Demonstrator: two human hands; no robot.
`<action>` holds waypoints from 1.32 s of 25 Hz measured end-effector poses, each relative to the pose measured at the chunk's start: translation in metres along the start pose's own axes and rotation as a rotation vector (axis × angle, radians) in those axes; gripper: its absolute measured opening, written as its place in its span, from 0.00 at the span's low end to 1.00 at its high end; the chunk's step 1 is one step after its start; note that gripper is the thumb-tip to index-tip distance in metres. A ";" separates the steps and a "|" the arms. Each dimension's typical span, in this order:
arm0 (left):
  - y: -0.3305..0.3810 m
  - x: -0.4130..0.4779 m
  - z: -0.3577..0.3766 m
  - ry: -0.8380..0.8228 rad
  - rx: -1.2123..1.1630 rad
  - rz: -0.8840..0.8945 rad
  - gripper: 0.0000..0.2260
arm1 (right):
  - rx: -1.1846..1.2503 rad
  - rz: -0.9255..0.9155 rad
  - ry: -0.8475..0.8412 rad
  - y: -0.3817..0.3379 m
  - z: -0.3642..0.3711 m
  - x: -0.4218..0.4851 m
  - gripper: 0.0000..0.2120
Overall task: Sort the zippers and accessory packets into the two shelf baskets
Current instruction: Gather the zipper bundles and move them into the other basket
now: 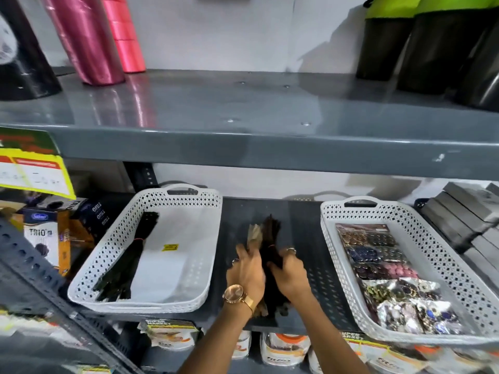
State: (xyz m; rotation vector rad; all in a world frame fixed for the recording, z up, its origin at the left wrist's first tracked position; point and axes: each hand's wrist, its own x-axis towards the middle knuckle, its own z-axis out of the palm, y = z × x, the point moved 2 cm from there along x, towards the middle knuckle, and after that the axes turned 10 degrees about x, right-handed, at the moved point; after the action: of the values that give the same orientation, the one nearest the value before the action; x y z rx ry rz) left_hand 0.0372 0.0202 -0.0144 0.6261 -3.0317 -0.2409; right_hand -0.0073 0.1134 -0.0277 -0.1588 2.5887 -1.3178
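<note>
Down on the grey shelf [297, 217], between two white baskets, both hands at a pile of zipper bundles. Left hand [247, 271], with a gold watch [235, 294] at the wrist, curled around a pale tan zipper bundle [254, 233], fingers closed on its middle. Right hand [290, 273], ring on one finger, closed over a dark brown zipper bundle [270, 230] just beside the tan one, the two bundles touching along their length and fanning out at the far end. Left of the hands, the left basket [151, 303] holding one black zipper bundle [129, 255] laid lengthwise along its left wall, tied with a red band; elsewhere in that basket bare floor with a small yellow sticker [170, 247]. Right of the hands, the right basket [334, 255] filled with clear packets of buttons [378, 255] toward the back and shiny trim packets [410, 306] toward the front, overlapping one another. Above the baskets, a second grey shelf carrying pink ribbon rolls [108, 36] at left and dark rolls with green tops [421, 36] at right. Left of the left basket, small printed boxes [46, 236]; right of the right basket, stacked grey boxes [464, 217].
</note>
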 end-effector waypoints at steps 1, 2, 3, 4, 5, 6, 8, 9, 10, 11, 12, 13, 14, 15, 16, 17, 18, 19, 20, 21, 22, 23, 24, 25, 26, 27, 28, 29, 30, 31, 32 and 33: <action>-0.003 -0.005 -0.007 0.012 -0.022 0.023 0.23 | 0.064 -0.053 0.026 -0.004 0.000 -0.007 0.15; -0.007 -0.009 -0.015 0.038 -0.048 0.038 0.24 | 0.120 -0.116 0.066 -0.010 -0.001 -0.014 0.16; -0.013 -0.012 -0.024 0.081 -0.075 0.041 0.23 | 0.172 -0.184 0.102 -0.019 -0.002 -0.021 0.17; -0.021 -0.015 -0.035 0.138 -0.106 0.036 0.22 | 0.227 -0.246 0.118 -0.030 -0.003 -0.029 0.17; -0.030 -0.019 -0.046 0.207 -0.148 0.025 0.21 | 0.281 -0.302 0.113 -0.043 -0.002 -0.036 0.17; -0.038 -0.023 -0.057 0.285 -0.199 0.016 0.20 | 0.332 -0.353 0.098 -0.056 -0.002 -0.042 0.17; -0.059 -0.028 -0.080 0.449 -0.268 0.007 0.16 | 0.425 -0.447 0.058 -0.084 0.003 -0.050 0.18; -0.071 -0.028 -0.090 0.524 -0.277 0.007 0.14 | 0.462 -0.474 0.041 -0.099 0.008 -0.051 0.20; -0.083 -0.026 -0.099 0.580 -0.282 0.006 0.13 | 0.487 -0.489 0.026 -0.113 0.015 -0.051 0.22; -0.096 -0.022 -0.106 0.594 -0.293 0.000 0.14 | 0.491 -0.490 0.005 -0.125 0.025 -0.048 0.23; -0.109 -0.017 -0.109 0.573 -0.296 -0.012 0.14 | 0.482 -0.479 -0.022 -0.135 0.037 -0.045 0.25; -0.122 -0.012 -0.108 0.535 -0.280 -0.029 0.15 | 0.453 -0.453 -0.051 -0.143 0.052 -0.040 0.25; -0.137 -0.005 -0.102 0.481 -0.241 -0.053 0.17 | 0.418 -0.424 -0.087 -0.148 0.070 -0.036 0.26; -0.149 0.002 -0.093 0.417 -0.197 -0.079 0.19 | 0.368 -0.391 -0.128 -0.150 0.087 -0.031 0.26; -0.162 0.009 -0.082 0.340 -0.158 -0.105 0.22 | 0.305 -0.361 -0.174 -0.150 0.105 -0.028 0.27; -0.172 0.015 -0.073 0.258 -0.128 -0.124 0.24 | 0.231 -0.329 -0.221 -0.148 0.121 -0.026 0.27; -0.180 0.020 -0.065 0.183 -0.104 -0.132 0.26 | 0.160 -0.299 -0.264 -0.144 0.135 -0.025 0.26; -0.185 0.025 -0.058 0.122 -0.082 -0.125 0.26 | 0.095 -0.263 -0.291 -0.140 0.144 -0.024 0.25; -0.187 0.029 -0.052 0.074 -0.062 -0.102 0.26 | 0.039 -0.226 -0.305 -0.136 0.150 -0.023 0.23; -0.188 0.031 -0.045 0.011 -0.048 -0.074 0.26 | -0.013 -0.186 -0.310 -0.132 0.153 -0.022 0.22; -0.189 0.033 -0.038 -0.053 -0.045 -0.061 0.25 | -0.067 -0.149 -0.311 -0.129 0.156 -0.021 0.23; -0.190 0.032 -0.032 -0.127 -0.044 -0.074 0.24 | -0.124 -0.115 -0.313 -0.127 0.157 -0.020 0.26; -0.192 0.031 -0.025 -0.185 -0.028 -0.103 0.24 | -0.176 -0.086 -0.311 -0.125 0.158 -0.020 0.28; -0.193 0.030 -0.020 -0.220 0.014 -0.134 0.26 | -0.230 -0.066 -0.302 -0.125 0.158 -0.020 0.30; -0.195 0.030 -0.018 -0.226 0.078 -0.156 0.27 | -0.299 -0.063 -0.292 -0.126 0.158 -0.022 0.30; -0.195 0.030 -0.019 -0.230 0.131 -0.165 0.28 | -0.387 -0.076 -0.296 -0.128 0.159 -0.024 0.29; -0.194 0.030 -0.019 -0.225 0.156 -0.166 0.29 | -0.481 -0.098 -0.302 -0.129 0.160 -0.027 0.28; -0.193 0.030 -0.020 -0.230 0.169 -0.156 0.29 | -0.565 -0.115 -0.309 -0.129 0.161 -0.028 0.28; -0.191 0.031 -0.019 -0.235 0.172 -0.142 0.29 | -0.633 -0.123 -0.310 -0.128 0.163 -0.027 0.30; -0.190 0.031 -0.020 -0.250 0.178 -0.130 0.29 | -0.694 -0.124 -0.307 -0.127 0.165 -0.027 0.32; -0.189 0.032 -0.018 -0.253 0.178 -0.119 0.28 | -0.749 -0.132 -0.310 -0.125 0.168 -0.025 0.34; -0.188 0.032 -0.016 -0.263 0.209 -0.119 0.26 | -0.806 -0.133 -0.315 -0.124 0.170 -0.024 0.35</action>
State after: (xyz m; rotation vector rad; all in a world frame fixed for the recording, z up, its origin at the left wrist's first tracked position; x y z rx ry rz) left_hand 0.0826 -0.1653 -0.0282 0.8533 -3.3046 -0.0081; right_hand 0.0581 -0.0881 -0.0206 -0.6188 2.6841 -0.1733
